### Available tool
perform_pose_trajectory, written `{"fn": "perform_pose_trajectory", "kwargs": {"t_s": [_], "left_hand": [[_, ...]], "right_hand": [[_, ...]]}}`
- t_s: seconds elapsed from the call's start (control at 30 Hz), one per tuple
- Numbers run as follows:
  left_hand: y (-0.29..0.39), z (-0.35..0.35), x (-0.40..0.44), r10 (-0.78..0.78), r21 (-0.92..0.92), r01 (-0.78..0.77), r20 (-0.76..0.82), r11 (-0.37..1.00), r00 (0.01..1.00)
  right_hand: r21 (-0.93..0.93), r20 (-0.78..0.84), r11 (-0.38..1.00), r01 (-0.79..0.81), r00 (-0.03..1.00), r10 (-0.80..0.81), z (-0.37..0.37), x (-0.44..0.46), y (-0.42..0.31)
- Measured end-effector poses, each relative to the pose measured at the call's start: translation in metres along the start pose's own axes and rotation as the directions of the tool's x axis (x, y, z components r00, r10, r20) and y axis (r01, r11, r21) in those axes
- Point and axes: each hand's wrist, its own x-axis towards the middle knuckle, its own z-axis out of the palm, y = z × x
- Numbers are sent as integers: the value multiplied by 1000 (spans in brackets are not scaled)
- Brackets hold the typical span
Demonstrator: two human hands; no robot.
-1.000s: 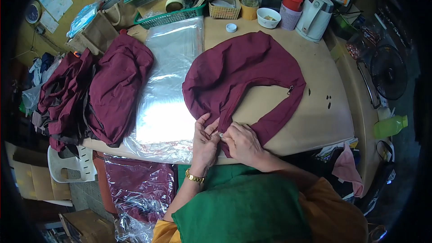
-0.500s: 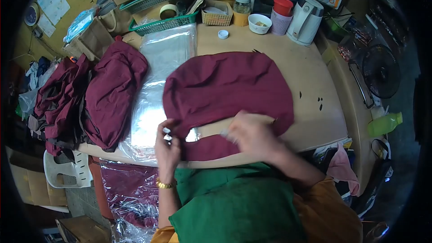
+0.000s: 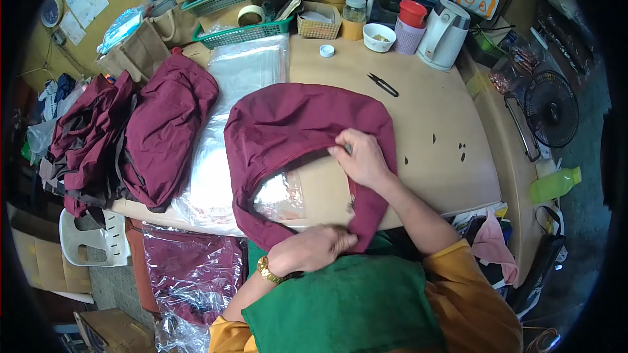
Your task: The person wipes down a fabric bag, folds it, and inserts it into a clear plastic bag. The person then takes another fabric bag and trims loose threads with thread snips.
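A maroon fabric shoulder bag [image 3: 294,108] lies on the table with its wide strap curving round toward my body, leaving an open loop in the middle. My right hand [image 3: 361,160] pinches the zip-lined edge of the bag's opening on the right side. Down at the table's front edge, my left hand [image 3: 315,247], below a gold bracelet, is closed on the strap near its lower right part. Its fingertips are partly hidden. Black thread snips [image 3: 383,85] rest on the table beyond the bag.
Clear plastic sleeves [image 3: 248,65] lie left of the bag, beside another maroon bag [image 3: 167,124]. Along the back stand a green basket [image 3: 243,36], a jar [image 3: 354,16], a white bowl [image 3: 378,38] and a white kettle [image 3: 443,36]. Small dark bits [image 3: 462,151] dot the right side.
The bag has shifted left and its strap loop has opened wider. My left hand moved right along the strap; my right hand moved up to the opening's edge. The snips are now uncovered.
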Motion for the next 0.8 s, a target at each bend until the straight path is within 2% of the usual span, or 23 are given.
{"fn": "perform_pose_trajectory", "kwargs": {"t_s": [0.03,0.07,0.1,0.13,0.17,0.2,0.23,0.27,0.3,0.37,0.4,0.43,0.47,0.5,0.53,0.57,0.6,0.67,0.73,0.77,0.8], "left_hand": [[8,-3,2,-169,-10,169,-103,986,980],[19,-14,7,-414,-290,385,-46,876,909],[5,-4,17,-418,-291,387,-51,875,907],[-25,12,35,-272,-453,91,-351,887,896],[-43,21,48,-159,-497,-242,-635,834,756],[-43,24,55,-159,-495,-243,-638,834,753],[-42,28,61,-222,-658,-398,-653,639,724],[-43,31,65,-289,-752,-532,-648,390,704],[-46,33,64,-291,-753,-534,-648,385,704],[-51,40,58,-247,-632,-547,-748,550,616],[-53,39,54,-252,-636,-545,-746,547,617],[-53,38,50,-198,-545,-429,-754,720,626],[-54,36,47,-143,-419,-299,-752,857,643],[-57,35,45,-148,-423,-297,-751,856,643],[-59,34,44,-157,-446,-266,-710,854,686],[-60,32,44,-162,-463,-237,-670,854,725],[-58,29,44,-162,-464,-238,-670,853,724],[-49,24,42,-296,-691,-265,-580,673,759],[-51,26,47,-310,-710,-285,-582,644,752],[-52,26,50,-318,-722,-306,-588,620,744],[-50,24,52,-319,-725,-305,-585,617,745]], "right_hand": [[96,-56,993,-62,996,67,0,12,-8],[100,-56,993,-57,996,63,4,20,-10],[244,-30,962,-123,990,135,9,26,-12],[381,6,905,-188,980,200,14,31,-14],[383,7,906,-182,981,194,20,35,-15],[432,10,883,-183,980,198,26,38,-15],[479,16,858,-187,979,205,33,38,-12],[446,-43,886,-130,985,166,41,40,-3],[443,-39,887,-132,985,166,47,40,6],[379,-117,920,-104,980,159,59,37,22],[394,-56,892,-220,963,262,61,34,24],[394,-50,892,-224,963,264,59,33,28],[363,48,901,-237,971,236,56,35,33],[332,147,910,-249,966,210,50,38,34],[459,261,823,-335,936,236,40,42,30],[505,374,759,-411,897,237,20,41,27],[528,351,760,-378,912,210,9,39,28],[546,334,761,-350,924,185,-11,27,28],[437,293,826,-356,924,244,-28,3,18],[613,272,736,-286,952,143,-24,-16,10],[371,314,907,-198,946,78,-28,-30,-7]]}}
